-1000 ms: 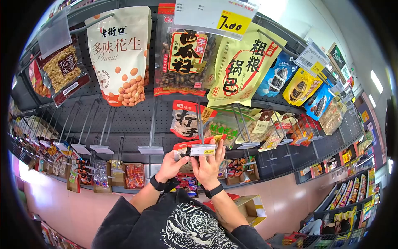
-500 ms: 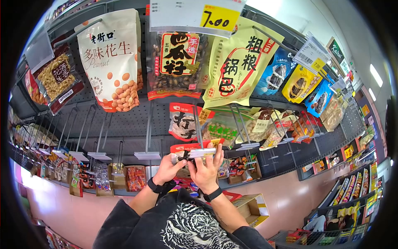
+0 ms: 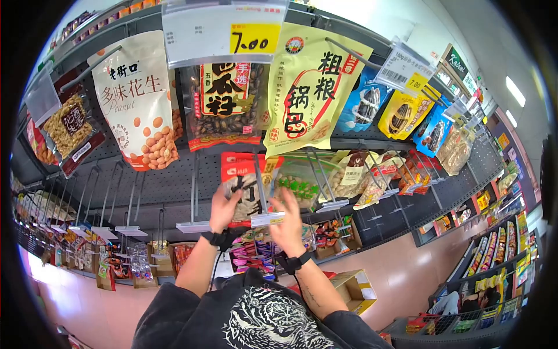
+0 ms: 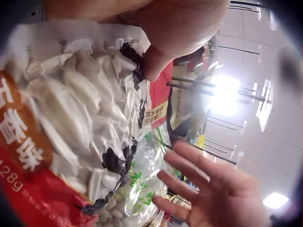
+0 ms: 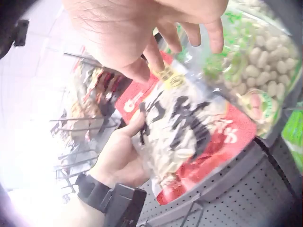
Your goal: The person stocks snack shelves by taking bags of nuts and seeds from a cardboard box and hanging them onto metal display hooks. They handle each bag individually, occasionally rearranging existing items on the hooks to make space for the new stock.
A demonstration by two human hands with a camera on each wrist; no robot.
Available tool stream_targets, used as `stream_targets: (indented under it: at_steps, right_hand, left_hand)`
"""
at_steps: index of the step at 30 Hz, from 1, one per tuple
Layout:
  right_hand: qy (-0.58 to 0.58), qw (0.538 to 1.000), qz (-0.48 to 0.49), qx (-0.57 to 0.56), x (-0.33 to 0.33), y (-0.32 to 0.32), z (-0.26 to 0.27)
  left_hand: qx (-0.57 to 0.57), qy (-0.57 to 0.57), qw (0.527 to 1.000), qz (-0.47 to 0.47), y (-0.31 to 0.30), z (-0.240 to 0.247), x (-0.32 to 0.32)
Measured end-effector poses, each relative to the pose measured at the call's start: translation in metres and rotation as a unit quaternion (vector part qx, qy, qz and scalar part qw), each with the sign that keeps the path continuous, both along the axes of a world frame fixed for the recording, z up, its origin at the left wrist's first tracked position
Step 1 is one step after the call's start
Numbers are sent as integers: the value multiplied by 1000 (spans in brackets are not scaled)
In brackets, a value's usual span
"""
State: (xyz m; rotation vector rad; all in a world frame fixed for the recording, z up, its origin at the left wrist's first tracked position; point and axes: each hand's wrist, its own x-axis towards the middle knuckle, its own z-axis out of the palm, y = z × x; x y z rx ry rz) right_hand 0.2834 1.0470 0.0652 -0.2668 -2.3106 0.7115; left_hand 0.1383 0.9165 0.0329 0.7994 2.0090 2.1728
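A red and clear bag of white seeds (image 3: 239,185) hangs at a metal hook (image 3: 259,189) in the head view. My left hand (image 3: 222,210) grips its left side; in the right wrist view the left thumb (image 5: 135,124) lies on the bag's front, the other fingers hidden behind. My right hand (image 3: 286,224) is off the bag, beside the hook's label holder (image 3: 268,218). Its fingers are spread and hold nothing in the left wrist view. Just behind it hangs a clear bag of pistachio-like nuts with green print (image 3: 299,181).
Above hang a white peanut bag (image 3: 136,104), a dark seed bag (image 3: 224,113) and a yellow snack bag (image 3: 314,93). Several bare hooks with label holders (image 3: 195,227) jut out at left. Boxes of wrapped snacks (image 3: 254,253) stand below; a cardboard box (image 3: 354,291) is at lower right.
The seed bag held in both hands at the hook's front end has moved back along the hook. My right hand has let go and its fingers have spread. The head view has shifted slightly right.
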Motion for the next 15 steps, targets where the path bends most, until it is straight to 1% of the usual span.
stream_targets:
  at_steps: [2, 4, 5, 6, 7, 8, 9, 10, 11, 12, 13, 15]
  right_hand:
    - [60, 985, -64, -147, 10, 27, -11]
    - [58, 952, -167, -250, 17, 68, -35]
    - [84, 966, -200, -138, 18, 87, -38]
    - [110, 966, -231, -24, 17, 105, -40]
    - [133, 957, -226, -127, 11, 120, -41]
    - [267, 903, -83, -327, 2, 134, -45]
    - [192, 921, -38, -336, -4, 156, -54]
    - [115, 932, 8, -343, -7, 166, -52]
    - [118, 931, 5, -344, -10, 171, -53]
    - [75, 957, -36, -278, -12, 166, -44]
    - [29, 975, -76, -208, -13, 162, -37]
    - [50, 975, -76, -200, -19, 154, -30]
  left_hand:
    - [15, -12, 1000, 3, 6, 7, -7]
    - [-27, 20, 998, 57, 7, 3, -5]
    - [-33, 10, 997, 64, 5, 0, -3]
    - [-31, 13, 998, 61, 4, -9, -2]
    - [-20, 19, 995, 100, 4, -23, -1]
    - [-10, 25, 990, 138, 3, -32, 0]
    - [-74, 61, 980, 176, -3, -12, 13]
    - [-76, 64, 980, 173, -5, -6, 22]
    - [-85, 99, 973, 193, -7, -3, 31]
    - [-93, 135, 963, 213, -10, -3, 39]
    - [-86, 134, 971, 180, -14, -7, 46]
    - [-102, 141, 976, 129, -22, -9, 60]
